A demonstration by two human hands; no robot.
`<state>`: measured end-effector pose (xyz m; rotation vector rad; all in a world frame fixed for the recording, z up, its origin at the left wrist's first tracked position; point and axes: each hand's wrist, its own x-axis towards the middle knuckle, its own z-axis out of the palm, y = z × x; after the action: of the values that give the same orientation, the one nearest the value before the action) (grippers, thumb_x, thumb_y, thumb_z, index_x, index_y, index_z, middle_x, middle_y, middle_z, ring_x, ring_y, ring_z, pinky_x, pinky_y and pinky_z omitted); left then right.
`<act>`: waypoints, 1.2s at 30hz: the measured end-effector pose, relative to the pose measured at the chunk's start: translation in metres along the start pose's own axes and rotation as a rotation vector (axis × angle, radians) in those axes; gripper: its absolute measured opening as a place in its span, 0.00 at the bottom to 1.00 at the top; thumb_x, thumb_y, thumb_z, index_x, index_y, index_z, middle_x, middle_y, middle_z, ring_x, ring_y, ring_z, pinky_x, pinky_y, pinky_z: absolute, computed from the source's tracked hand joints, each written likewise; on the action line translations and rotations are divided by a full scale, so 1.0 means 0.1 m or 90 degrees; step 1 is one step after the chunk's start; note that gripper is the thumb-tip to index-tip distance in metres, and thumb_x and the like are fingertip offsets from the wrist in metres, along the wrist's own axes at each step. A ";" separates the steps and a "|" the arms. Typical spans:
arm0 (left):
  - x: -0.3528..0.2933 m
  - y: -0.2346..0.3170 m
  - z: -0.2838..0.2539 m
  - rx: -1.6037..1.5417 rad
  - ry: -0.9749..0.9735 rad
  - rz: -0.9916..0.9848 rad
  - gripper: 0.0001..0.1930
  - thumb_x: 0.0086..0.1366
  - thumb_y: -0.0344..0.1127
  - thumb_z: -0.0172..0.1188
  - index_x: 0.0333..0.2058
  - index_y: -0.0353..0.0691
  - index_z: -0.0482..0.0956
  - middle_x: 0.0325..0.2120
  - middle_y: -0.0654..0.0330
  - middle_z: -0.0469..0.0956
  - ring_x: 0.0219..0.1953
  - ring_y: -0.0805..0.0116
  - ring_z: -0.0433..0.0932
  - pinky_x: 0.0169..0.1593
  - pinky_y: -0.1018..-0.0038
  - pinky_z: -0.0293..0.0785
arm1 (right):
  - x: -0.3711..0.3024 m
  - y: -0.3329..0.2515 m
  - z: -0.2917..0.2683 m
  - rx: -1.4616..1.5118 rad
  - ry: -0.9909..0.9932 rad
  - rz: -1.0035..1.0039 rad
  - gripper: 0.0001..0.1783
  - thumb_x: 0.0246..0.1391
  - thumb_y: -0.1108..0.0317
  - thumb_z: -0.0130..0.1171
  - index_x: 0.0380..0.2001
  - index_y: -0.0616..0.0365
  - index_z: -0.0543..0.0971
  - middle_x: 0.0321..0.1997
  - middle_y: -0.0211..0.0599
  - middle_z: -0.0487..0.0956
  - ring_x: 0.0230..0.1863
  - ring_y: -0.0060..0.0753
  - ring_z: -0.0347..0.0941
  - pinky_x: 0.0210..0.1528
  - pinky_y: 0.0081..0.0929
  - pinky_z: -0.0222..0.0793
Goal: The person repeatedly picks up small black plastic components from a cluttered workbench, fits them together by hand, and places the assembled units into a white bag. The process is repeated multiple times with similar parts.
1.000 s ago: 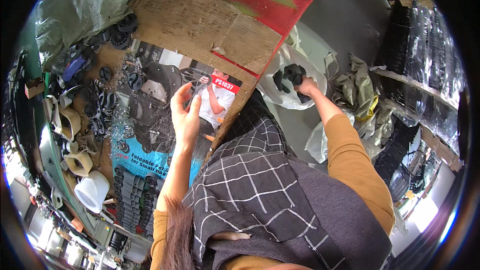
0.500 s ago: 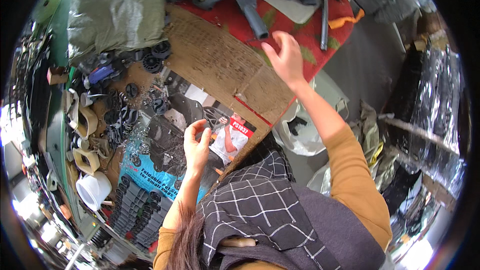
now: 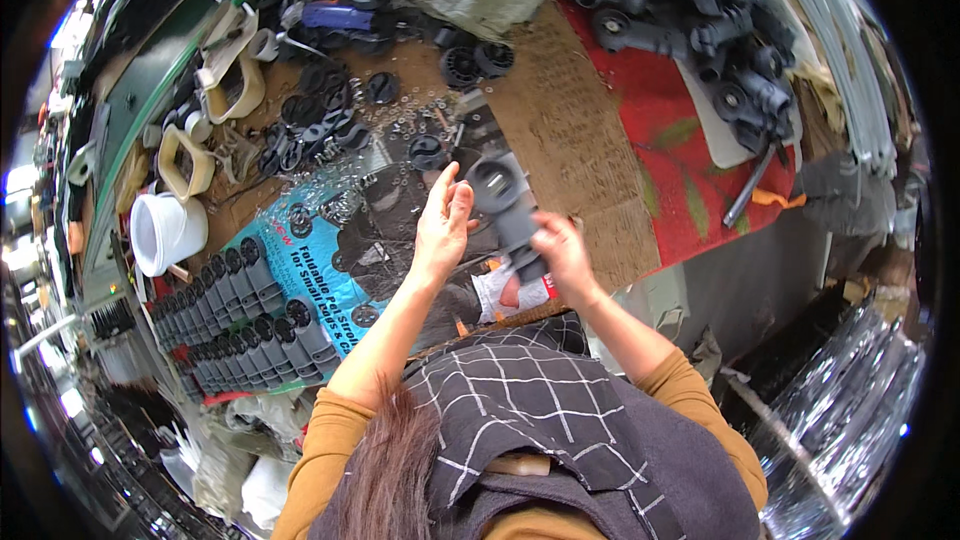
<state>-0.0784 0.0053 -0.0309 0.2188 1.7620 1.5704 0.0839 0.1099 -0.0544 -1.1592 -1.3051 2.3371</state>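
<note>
Hands (image 3: 445, 225) (image 3: 562, 252) hold black fitting (image 3: 508, 208) over crowded bench (image 3: 590, 140) edge.

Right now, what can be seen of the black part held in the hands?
The black plastic part is a ring-shaped socket head on a tapering stem, matte and moulded-looking. It is held above the cluttered bench, ring end up and away from the person, stem slanting down to the right hand, which grips its lower end. The left hand has its fingertips beside the ring.
</note>
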 end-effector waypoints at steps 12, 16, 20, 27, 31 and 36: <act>-0.07 -0.43 -0.49 0.253 0.018 0.014 0.17 0.58 0.35 0.63 0.47 0.39 0.79 0.38 0.58 0.79 0.34 0.70 0.76 0.41 0.75 0.73 | 2.21 -0.60 1.45 -0.784 -0.030 -0.591 0.15 0.50 0.59 0.62 0.35 0.59 0.77 0.37 0.42 0.76 0.45 0.45 0.71 0.49 0.37 0.66; -0.03 -0.38 -0.48 0.261 0.020 0.025 0.16 0.59 0.37 0.62 0.46 0.40 0.79 0.40 0.56 0.78 0.42 0.60 0.77 0.45 0.71 0.73 | 2.59 -0.43 1.80 -0.870 -0.033 -0.735 0.15 0.45 0.61 0.65 0.33 0.58 0.77 0.35 0.41 0.76 0.43 0.45 0.72 0.45 0.37 0.68; 0.08 -0.27 -0.59 0.205 0.079 0.037 0.17 0.61 0.37 0.61 0.48 0.40 0.77 0.39 0.58 0.77 0.42 0.62 0.77 0.48 0.74 0.73 | 2.52 -0.47 1.73 -0.777 -0.138 -0.618 0.14 0.47 0.65 0.63 0.37 0.59 0.78 0.34 0.39 0.77 0.39 0.42 0.72 0.44 0.37 0.68; 0.31 0.09 -0.77 -0.146 0.112 0.026 0.18 0.67 0.42 0.57 0.51 0.39 0.74 0.43 0.66 0.78 0.39 0.82 0.74 0.37 0.84 0.70 | 1.12 -0.57 1.23 -0.141 -0.345 0.022 0.12 0.56 0.62 0.60 0.38 0.58 0.76 0.32 0.23 0.76 0.34 0.13 0.68 0.39 0.17 0.64; 0.09 0.25 -0.70 -0.140 0.071 -0.052 0.12 0.63 0.32 0.60 0.45 0.37 0.79 0.35 0.65 0.80 0.33 0.81 0.75 0.35 0.84 0.70 | 0.65 -0.60 1.05 -0.177 -0.214 0.128 0.19 0.59 0.59 0.57 0.49 0.58 0.72 0.40 0.24 0.75 0.36 0.13 0.67 0.39 0.16 0.64; -0.13 0.17 -0.66 -0.118 -0.014 -0.135 0.09 0.60 0.30 0.63 0.39 0.33 0.82 0.33 0.63 0.81 0.35 0.79 0.77 0.41 0.82 0.73 | 0.45 -0.48 0.96 -0.194 -0.244 0.045 0.15 0.60 0.63 0.55 0.47 0.60 0.75 0.42 0.27 0.77 0.42 0.16 0.70 0.46 0.17 0.66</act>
<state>-0.1160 -0.0496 -0.0127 -0.0400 1.5562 1.5582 -0.0239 0.1023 -0.0115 -0.8656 -1.8285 2.5672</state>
